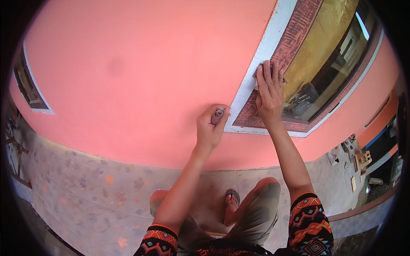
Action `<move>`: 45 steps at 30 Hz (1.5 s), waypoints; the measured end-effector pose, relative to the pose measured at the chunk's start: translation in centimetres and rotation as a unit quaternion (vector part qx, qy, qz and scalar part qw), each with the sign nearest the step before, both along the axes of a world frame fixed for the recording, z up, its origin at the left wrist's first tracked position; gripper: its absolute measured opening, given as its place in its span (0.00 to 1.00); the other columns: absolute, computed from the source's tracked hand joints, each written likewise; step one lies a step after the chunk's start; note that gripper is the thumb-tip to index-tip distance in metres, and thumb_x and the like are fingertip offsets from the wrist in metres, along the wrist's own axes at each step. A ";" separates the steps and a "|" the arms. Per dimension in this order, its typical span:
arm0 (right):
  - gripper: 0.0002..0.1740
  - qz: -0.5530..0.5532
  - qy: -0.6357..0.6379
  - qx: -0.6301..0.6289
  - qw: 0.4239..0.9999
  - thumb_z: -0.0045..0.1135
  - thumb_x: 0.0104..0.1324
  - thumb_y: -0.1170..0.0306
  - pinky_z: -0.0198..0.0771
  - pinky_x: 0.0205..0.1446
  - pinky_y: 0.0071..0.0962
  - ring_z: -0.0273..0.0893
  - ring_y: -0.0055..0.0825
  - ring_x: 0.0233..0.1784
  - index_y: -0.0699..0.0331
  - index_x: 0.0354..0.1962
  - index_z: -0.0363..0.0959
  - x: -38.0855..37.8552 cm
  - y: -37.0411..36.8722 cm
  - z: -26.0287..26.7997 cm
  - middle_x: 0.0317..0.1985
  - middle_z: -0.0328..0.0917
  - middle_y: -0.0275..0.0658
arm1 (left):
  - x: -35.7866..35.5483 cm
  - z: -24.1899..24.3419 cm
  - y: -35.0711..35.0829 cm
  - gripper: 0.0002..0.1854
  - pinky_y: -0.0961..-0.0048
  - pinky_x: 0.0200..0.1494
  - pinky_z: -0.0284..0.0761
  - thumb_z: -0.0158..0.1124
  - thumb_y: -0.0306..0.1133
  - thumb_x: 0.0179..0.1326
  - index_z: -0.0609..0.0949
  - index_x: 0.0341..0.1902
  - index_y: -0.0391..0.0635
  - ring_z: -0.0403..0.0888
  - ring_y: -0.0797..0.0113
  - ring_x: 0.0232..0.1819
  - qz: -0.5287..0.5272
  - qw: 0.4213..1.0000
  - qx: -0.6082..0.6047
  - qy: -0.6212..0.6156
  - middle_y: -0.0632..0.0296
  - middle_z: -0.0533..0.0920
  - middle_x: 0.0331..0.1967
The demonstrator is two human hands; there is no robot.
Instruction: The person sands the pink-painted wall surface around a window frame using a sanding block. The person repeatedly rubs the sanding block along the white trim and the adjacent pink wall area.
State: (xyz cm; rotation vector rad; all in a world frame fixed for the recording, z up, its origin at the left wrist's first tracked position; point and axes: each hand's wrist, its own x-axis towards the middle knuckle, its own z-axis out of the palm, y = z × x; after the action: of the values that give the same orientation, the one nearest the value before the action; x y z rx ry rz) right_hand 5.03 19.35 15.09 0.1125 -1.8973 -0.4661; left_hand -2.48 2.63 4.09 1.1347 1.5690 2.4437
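Observation:
My left hand [209, 124] is closed around a rolled grey-brown sheet [217, 116], perhaps sandpaper, at the lower left corner of the window frame. The fingertips are close to the white border [245, 92]. Flat on the frame's left side lies my right hand [270, 89], pressing a folded dark sheet with a pale edge [256, 84], mostly hidden under the fingers. The frame's inner band [296, 30] is reddish brown with worn, streaked paint. Behind it, the window glass [304, 68] shows yellow and dark areas.
A pink wall [128, 80] surrounds the window, with a second window [30, 83] at the far left. Below runs a paint-spotted tiled floor [105, 195]. Wooden pieces [363, 160] lie at the right, near a low tiled ledge [355, 222].

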 end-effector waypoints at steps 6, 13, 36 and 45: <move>0.26 0.005 -0.032 -0.015 0.999 0.58 0.70 0.75 0.61 0.80 0.58 0.65 0.56 0.80 0.67 0.66 0.76 0.5 0.8 -4.3 0.73 0.72 0.48 | -0.1 0.4 0.8 0.04 0.81 0.32 0.68 0.66 0.25 0.73 0.85 0.44 0.37 0.72 0.84 0.30 0.002 1.000 0.003 -0.015 0.67 0.83 0.30; 0.26 0.024 0.039 -0.012 0.999 0.57 0.69 0.78 0.61 0.79 0.59 0.64 0.56 0.80 0.66 0.66 0.76 -0.8 -0.1 2.0 0.73 0.73 0.48 | 0.1 0.6 0.3 0.04 0.82 0.31 0.66 0.66 0.26 0.74 0.85 0.44 0.37 0.71 0.85 0.29 0.009 1.000 -0.001 -0.013 0.69 0.83 0.30; 0.26 0.002 -0.024 0.013 1.000 0.58 0.69 0.78 0.60 0.79 0.59 0.63 0.56 0.80 0.64 0.65 0.78 0.5 0.6 -0.6 0.73 0.73 0.45 | -0.1 -0.4 1.0 0.06 0.82 0.28 0.64 0.63 0.27 0.77 0.85 0.45 0.37 0.70 0.86 0.27 -0.004 1.000 0.027 0.006 0.72 0.81 0.29; 0.26 -0.005 -0.041 -0.005 0.999 0.60 0.70 0.75 0.59 0.80 0.59 0.64 0.54 0.80 0.63 0.65 0.78 0.2 0.2 -2.8 0.73 0.74 0.43 | -0.3 0.0 0.8 0.06 0.80 0.43 0.75 0.63 0.27 0.77 0.85 0.47 0.37 0.78 0.82 0.38 -0.011 1.000 0.006 -0.016 0.68 0.85 0.35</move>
State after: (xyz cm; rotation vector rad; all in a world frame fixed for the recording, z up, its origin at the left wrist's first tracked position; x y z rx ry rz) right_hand 5.25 19.52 12.25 0.1173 -1.9803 -0.4647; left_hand -2.78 3.40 4.12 1.1025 1.5264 2.4485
